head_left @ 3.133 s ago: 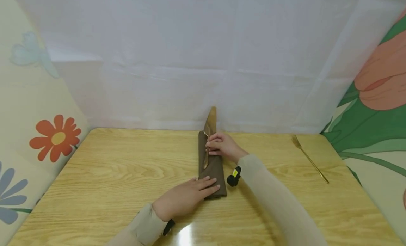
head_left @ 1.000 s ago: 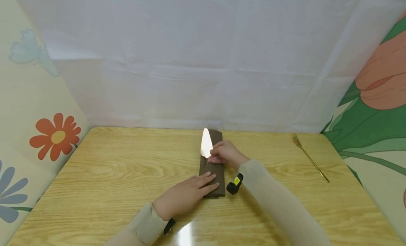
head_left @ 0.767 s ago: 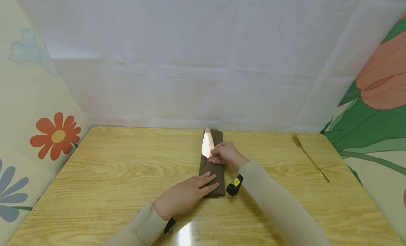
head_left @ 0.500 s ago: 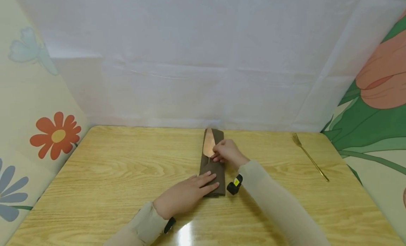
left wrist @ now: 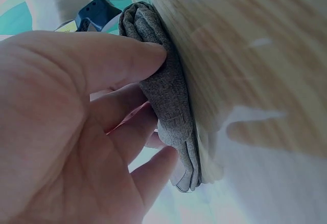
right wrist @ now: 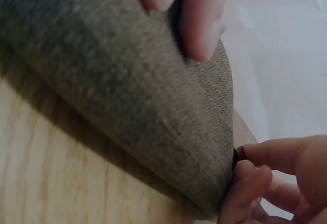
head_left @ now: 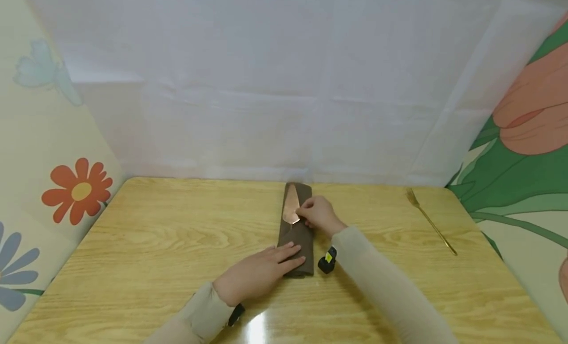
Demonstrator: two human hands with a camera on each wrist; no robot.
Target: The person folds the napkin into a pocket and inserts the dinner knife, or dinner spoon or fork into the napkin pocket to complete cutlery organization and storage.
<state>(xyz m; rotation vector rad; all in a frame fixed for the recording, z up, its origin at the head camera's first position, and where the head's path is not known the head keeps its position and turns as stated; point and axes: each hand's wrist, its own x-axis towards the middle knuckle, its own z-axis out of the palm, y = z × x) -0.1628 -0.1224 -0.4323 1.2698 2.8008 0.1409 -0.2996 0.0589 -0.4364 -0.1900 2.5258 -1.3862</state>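
A folded dark brown cloth napkin (head_left: 306,239) lies lengthwise on the table, with a pocket fold across it. From the pocket rises a copper-gold knife (head_left: 291,205), its blade over the far half and its handle hidden in the cloth. My right hand (head_left: 321,216) pinches the blade's right edge near its base between thumb and forefinger. My left hand (head_left: 255,275) rests with extended fingers on the napkin's near end. In the left wrist view the left thumb (left wrist: 127,60) lies along the rolled cloth edge. The right wrist view has right-hand fingers (right wrist: 271,155) at the napkin's far part.
A gold fork (head_left: 430,223) lies at the right of the wooden table (head_left: 177,235). White sheeting (head_left: 222,112) hangs just behind the far edge. Flower-painted walls (head_left: 49,112) flank both sides. Each wrist carries a small black camera (head_left: 327,260).
The knife has slid toward me into the pocket, so its tip no longer extends past the napkin. My right hand has shifted slightly nearer and right; the left hand stays put.
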